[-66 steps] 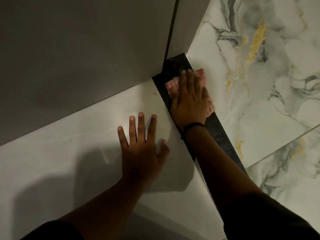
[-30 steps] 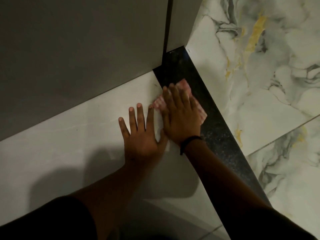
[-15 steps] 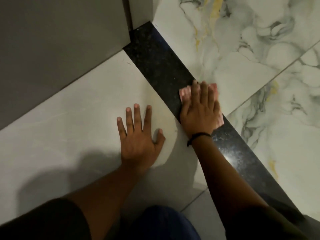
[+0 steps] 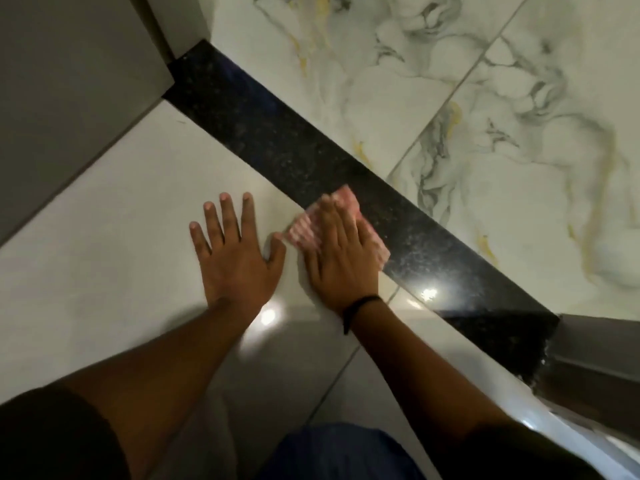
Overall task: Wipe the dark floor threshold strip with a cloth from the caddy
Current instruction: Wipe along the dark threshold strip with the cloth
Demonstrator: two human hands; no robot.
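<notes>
The right hand (image 4: pixel 341 251) is now pressing the small pink checked cloth (image 4: pixel 304 230) at the near edge of the dark speckled stone threshold strip (image 4: pixel 294 150). About 0.5 s ago the cloth was lying further across the strip, toward the marbled tile; now about half of it is lying on the pale plain floor tile (image 4: pixel 104 237) and the other half on the strip. I judge from this that the person is making short sideways strokes while working down the strip from the grey wall corner (image 4: pixel 86 64), where the cloth was 2.2 s ago, so the wiping seems to be roughly at the middle of the length.

The right hand is lying flat, fingers together, holding the cloth down under the palm (not gripping it in a fist). The left hand (image 4: pixel 235 258) is resting open with spread fingers on the pale tile, holding nothing, just beside the cloth.

The strip is running diagonally between the pale tile and the white marbled tile with grey and yellow veins (image 4: pixel 485 116). It is looking glossy, with fine light specks and 1 bright reflection near the lower end.
</notes>
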